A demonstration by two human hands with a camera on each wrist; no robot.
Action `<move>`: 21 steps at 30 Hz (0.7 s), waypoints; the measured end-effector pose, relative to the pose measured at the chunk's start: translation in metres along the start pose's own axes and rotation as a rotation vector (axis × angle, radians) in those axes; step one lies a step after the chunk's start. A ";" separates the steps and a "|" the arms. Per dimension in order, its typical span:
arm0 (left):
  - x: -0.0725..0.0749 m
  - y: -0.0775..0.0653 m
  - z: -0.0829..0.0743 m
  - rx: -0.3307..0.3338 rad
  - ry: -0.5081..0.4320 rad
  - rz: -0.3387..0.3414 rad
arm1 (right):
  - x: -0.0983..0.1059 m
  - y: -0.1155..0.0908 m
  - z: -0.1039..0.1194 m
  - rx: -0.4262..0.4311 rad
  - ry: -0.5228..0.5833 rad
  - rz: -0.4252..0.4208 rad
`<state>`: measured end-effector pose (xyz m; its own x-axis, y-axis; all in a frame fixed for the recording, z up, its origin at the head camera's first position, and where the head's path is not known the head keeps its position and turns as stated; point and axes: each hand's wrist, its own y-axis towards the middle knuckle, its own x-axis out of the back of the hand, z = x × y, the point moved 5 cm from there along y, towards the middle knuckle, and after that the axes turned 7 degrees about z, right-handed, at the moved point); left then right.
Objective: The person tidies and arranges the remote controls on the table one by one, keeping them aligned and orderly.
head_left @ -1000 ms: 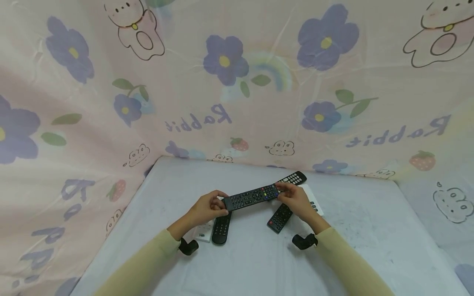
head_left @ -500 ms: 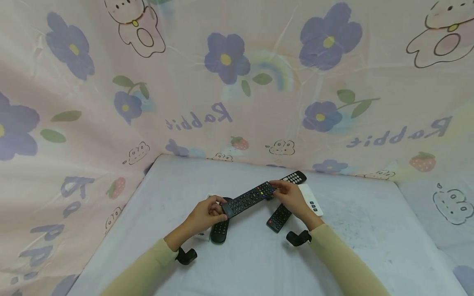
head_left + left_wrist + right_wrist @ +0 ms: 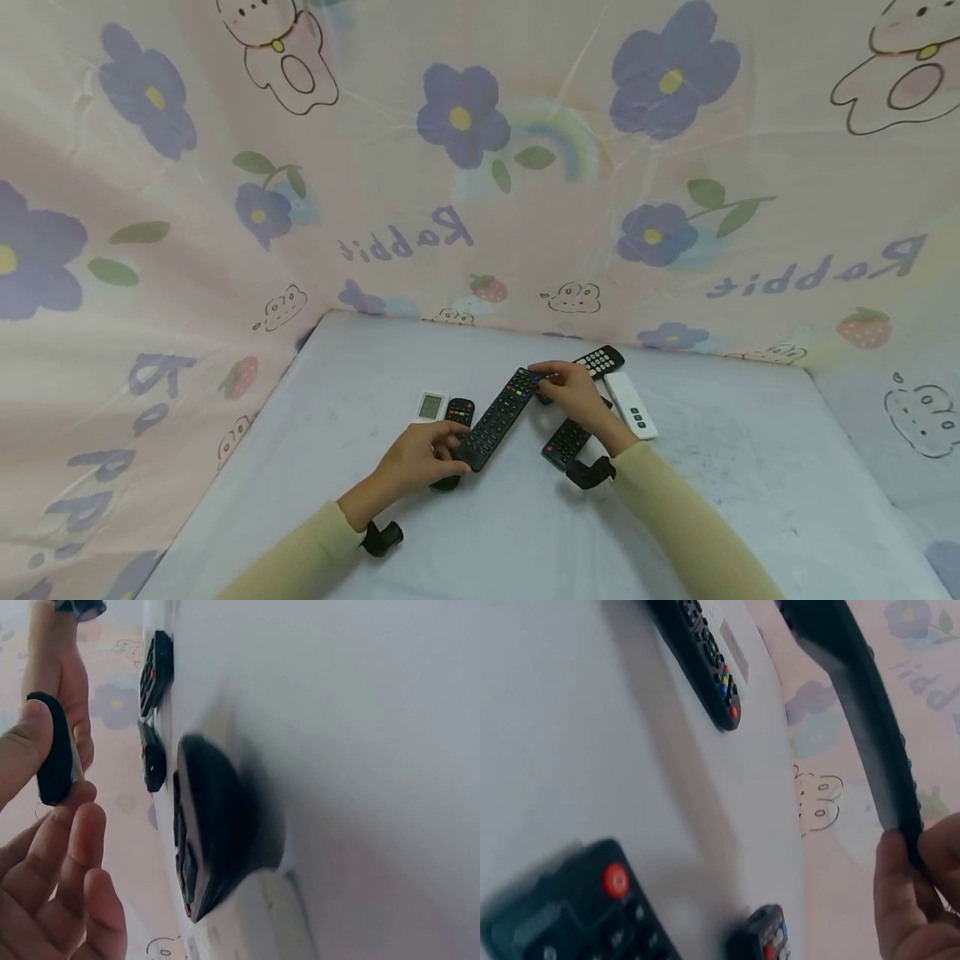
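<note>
Nearest: two pale yellow-green sleeves [image 3: 303, 558], each with a black wrist camera [image 3: 383, 540] strapped at the cuff, over a bench under a smooth white cover [image 3: 720, 517].

Left hand [image 3: 418, 457], on the left-edge side of the bench's middle: grip narrowed to a remote's thickness, thumb and fingertips holding the near end of a long, slim black plastic remote with coloured keys [image 3: 498, 421]. Left wrist view: other fingers loosely curved. The long remote is raised clear of the bench, keys up, slanting from near-left to far-right.

Below the left hand, partly covered: a round-ended black plastic remote [image 3: 459, 410]; just beside it, toward the left edge, a white rectangular remote with a grey screen [image 3: 431, 407].

Near the bench's middle, partly under the right arm: a rectangular black plastic remote with a red key [image 3: 564, 443]. On its right-edge side, a slim white plastic remote with dark keys [image 3: 630, 404]; contact unclear.

Right hand [image 3: 576, 396]: grip nearly closed, thumb and fingers pinching the long remote's far end.

Closest to the far edge: a black plastic remote with pale keys [image 3: 600, 361], partly hidden by the right hand. Beyond the edge, a pink flower-print cloth [image 3: 517, 225].
</note>
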<state>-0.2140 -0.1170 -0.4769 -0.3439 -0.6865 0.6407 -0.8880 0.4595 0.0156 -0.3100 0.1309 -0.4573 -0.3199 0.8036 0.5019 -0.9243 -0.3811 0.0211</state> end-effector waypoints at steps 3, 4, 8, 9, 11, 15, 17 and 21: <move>-0.006 -0.003 -0.002 0.016 0.031 -0.010 | -0.006 0.002 0.002 -0.009 -0.004 0.013; -0.007 -0.004 -0.003 0.022 0.039 -0.018 | -0.008 0.003 0.003 -0.010 -0.008 0.018; -0.013 -0.008 -0.003 0.051 0.056 -0.064 | -0.016 0.007 0.003 -0.009 -0.008 0.013; -0.014 -0.009 -0.003 0.063 0.054 -0.078 | -0.018 0.008 0.002 -0.013 -0.009 0.013; -0.016 -0.012 -0.002 0.072 0.047 -0.103 | -0.022 0.009 0.001 -0.026 -0.005 0.020; -0.021 -0.016 0.001 0.080 0.018 -0.132 | -0.031 0.011 -0.002 -0.060 0.009 0.050; -0.023 -0.018 0.003 0.076 0.001 -0.134 | -0.036 0.012 -0.004 -0.073 0.016 0.070; -0.028 -0.020 0.005 0.071 -0.015 -0.116 | -0.044 0.014 -0.006 -0.072 -0.017 0.118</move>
<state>-0.1878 -0.1101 -0.4985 -0.2420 -0.7414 0.6260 -0.9413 0.3360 0.0341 -0.3100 0.0929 -0.4841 -0.4238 0.7471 0.5120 -0.8934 -0.4377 -0.1008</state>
